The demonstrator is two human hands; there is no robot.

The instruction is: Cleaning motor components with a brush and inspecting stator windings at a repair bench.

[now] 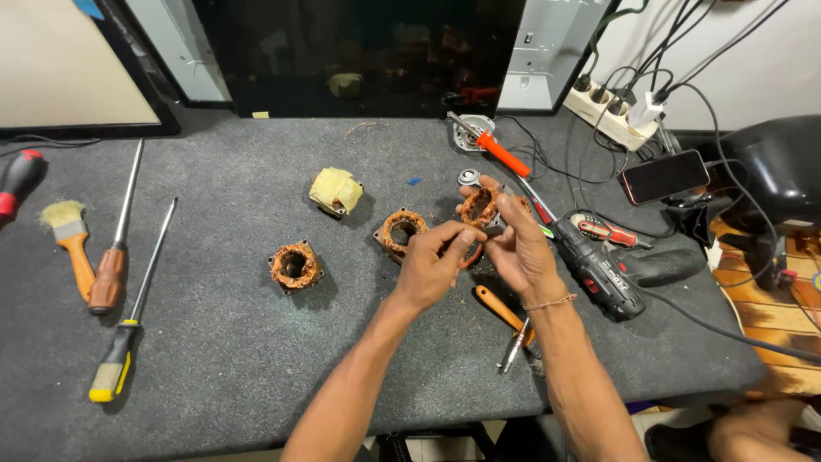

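head view: both hands are up over the counter (256,342), right hand (519,248) closed round a copper-wound stator coil (479,205), left hand (432,261) pinching, probably, a wire at its edge.

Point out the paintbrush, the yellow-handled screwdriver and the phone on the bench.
Paintbrush (72,244): head view, on its orange handle.
Yellow-handled screwdriver (114,368): head view, on its handle.
Phone (665,176): head view, on the middle of its dark screen.

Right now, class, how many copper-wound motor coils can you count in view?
3. One coil lies left on the mat, a second sits beside the left hand, and a third is held up by the right hand. The yellow-taped bundle may hide another.
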